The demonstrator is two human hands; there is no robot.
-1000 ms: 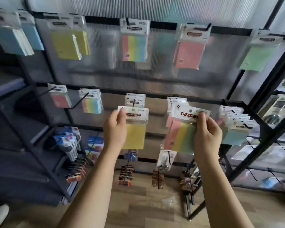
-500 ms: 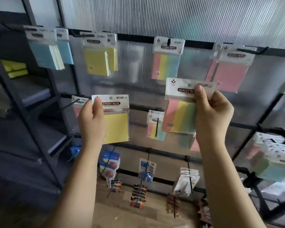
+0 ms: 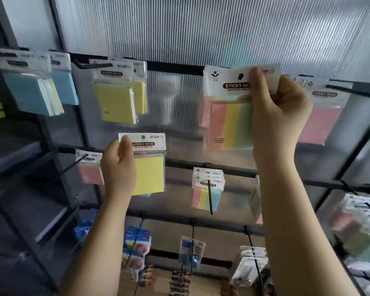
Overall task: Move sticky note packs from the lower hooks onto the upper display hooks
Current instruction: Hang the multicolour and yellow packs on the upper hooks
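My right hand (image 3: 280, 112) pinches a striped pink, yellow and green sticky note pack (image 3: 229, 122) by its white header, held up at the upper rail in front of another striped pack. My left hand (image 3: 118, 167) grips a yellow sticky note pack (image 3: 149, 167) by its left edge, between the upper and lower rows. The upper hooks carry blue packs (image 3: 32, 92), yellow packs (image 3: 115, 101) and a pink pack (image 3: 320, 122). The lower hooks carry a pink pack (image 3: 90, 169) and striped packs (image 3: 207, 189).
A black rail (image 3: 175, 65) runs along the top of the ribbed translucent panel. Black hooks (image 3: 209, 197) stick out toward me. Lower rows hold small carded items (image 3: 137, 248). More packs (image 3: 363, 218) hang at the right. Dark shelves (image 3: 15, 157) stand at the left.
Both hands rose with their packs. The right hand brought the striped pack from mid-panel up to the upper rail; the left moved the yellow pack slightly right and up.
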